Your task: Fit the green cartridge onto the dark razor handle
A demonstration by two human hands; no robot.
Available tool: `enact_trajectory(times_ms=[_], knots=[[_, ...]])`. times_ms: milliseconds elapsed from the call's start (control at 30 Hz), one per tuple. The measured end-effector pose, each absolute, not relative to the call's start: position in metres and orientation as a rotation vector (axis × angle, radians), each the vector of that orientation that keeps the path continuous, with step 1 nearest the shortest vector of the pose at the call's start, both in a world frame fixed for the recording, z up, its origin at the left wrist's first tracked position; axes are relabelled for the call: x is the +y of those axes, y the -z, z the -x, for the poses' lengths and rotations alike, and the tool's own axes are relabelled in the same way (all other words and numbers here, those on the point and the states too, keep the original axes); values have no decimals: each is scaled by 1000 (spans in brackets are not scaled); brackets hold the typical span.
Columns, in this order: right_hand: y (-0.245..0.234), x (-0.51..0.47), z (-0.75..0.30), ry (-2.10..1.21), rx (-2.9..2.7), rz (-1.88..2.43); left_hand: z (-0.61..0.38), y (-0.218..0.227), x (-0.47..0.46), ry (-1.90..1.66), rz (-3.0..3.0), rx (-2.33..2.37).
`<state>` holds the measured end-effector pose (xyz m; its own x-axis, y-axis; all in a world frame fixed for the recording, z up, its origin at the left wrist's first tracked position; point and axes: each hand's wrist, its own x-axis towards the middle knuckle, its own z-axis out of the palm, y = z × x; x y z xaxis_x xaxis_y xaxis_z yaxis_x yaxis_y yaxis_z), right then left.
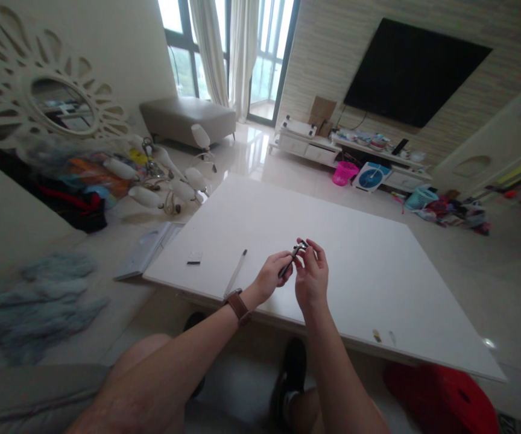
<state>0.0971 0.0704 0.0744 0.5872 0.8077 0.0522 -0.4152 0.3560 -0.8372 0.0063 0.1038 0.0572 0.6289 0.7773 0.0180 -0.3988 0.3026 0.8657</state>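
Over the near part of the white table, my left hand (272, 278) is closed around the black handle of a small black-and-silver tool (295, 253) whose exact kind I cannot make out. It points up and to the right. The fingers of my right hand (312, 274) pinch at its silver upper end, hiding part of it. Left of my hands lies a slim white pen-like stick (237, 271) with a black end. Farther left is a small pale packet (194, 258) with a black strip.
The white table (355, 265) carries a small brown piece (377, 335) and a clear piece (392, 337) near its front edge. A chandelier (165, 181) sits on the floor at left. A red object (450, 398) is below the right corner.
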Motion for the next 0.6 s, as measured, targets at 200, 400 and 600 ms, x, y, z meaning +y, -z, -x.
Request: enact_trajectory(times_ms=[200,400,600], knots=[[-75,70,-96,-919,-470,944,-4,-59,102,-675,-663,332],[-71,69,-91,-1098,-523,1090,-6,-56,102,-535,-414,307],[-69,66,-84,-1079,-659,1164,-5,-57,101,-525,-344,331]])
